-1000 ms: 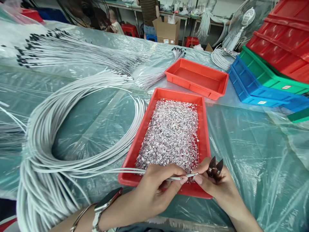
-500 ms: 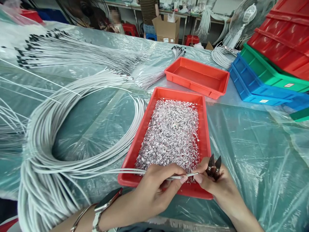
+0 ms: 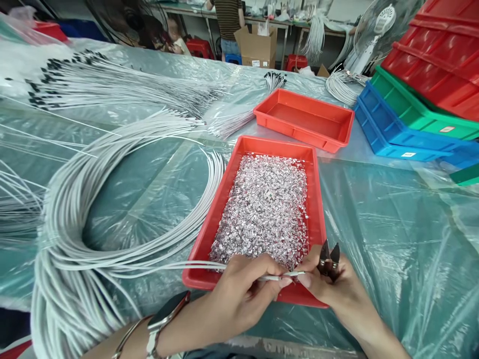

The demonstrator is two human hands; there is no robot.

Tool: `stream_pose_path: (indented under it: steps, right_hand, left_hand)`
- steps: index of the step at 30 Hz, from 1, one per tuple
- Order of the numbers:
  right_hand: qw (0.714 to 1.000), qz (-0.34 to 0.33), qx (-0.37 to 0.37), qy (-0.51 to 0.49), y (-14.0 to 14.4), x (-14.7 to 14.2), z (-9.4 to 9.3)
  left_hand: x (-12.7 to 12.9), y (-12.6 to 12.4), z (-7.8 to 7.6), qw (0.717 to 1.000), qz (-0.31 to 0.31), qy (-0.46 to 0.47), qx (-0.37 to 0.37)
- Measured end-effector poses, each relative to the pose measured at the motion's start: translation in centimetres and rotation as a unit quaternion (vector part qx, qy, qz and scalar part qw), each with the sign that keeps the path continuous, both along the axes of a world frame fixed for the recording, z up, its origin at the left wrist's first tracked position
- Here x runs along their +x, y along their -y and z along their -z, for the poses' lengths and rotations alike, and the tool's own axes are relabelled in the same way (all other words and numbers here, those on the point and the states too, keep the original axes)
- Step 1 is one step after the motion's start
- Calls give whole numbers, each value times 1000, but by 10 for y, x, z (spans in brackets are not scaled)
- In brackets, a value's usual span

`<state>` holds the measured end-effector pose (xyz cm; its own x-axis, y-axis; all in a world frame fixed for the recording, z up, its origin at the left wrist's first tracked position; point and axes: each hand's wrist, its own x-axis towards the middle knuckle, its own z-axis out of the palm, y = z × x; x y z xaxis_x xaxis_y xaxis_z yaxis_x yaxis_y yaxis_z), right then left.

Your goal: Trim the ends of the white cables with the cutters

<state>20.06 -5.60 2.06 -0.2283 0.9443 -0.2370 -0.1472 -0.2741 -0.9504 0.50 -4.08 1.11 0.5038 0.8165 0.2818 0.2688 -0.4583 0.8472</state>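
The cable [image 3: 294, 273] has its tip between the two hands, just above the near edge of a red tray [image 3: 321, 199]. The left hand [image 3: 243, 284] is clamped on the cable, thumb and forefinger close behind the tip; the right hand [image 3: 339, 289] has thumb and forefinger at the tip and grips snips [image 3: 328, 268], blades up and parted. The hands are near each other. A watch [image 3: 170, 311] and a bangle [image 3: 129, 336] circle the left wrist. Shiny bits [image 3: 262, 209] cover most of the tray's floor. Behind the left hand, cables run to a big grey-white coil [image 3: 67, 199] on the plastic-covered bench [image 3: 374, 224]. Beyond the coil lies a bundle [image 3: 130, 82] of black-tipped wires. A second tray [image 3: 303, 119], also red, sits past the first, with blue bins [image 3: 396, 129], a green bin [image 3: 422, 104] and red bins [image 3: 441, 55] stacked to its right. Farther off are a carton [image 3: 258, 47], a fan [image 3: 381, 22] and a person in a striped shirt [image 3: 228, 20].
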Motion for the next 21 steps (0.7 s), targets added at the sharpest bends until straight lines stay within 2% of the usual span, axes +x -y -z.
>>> stream_pose_path:
  steps: [7, 14, 21]
  right_hand:
    - [1000, -18, -6, 9, 0, 1, 2]
    - [999, -14, -2, 30, -1, 1, 5]
    - [1000, -17, -16, 20, -3, -1, 7]
  left_hand:
    - [1, -2, -6, 992, 36, -5, -121]
    - [0, -2, -7, 973, 58, 43, -219]
    - [2, -4, -15, 961, 63, 59, -263]
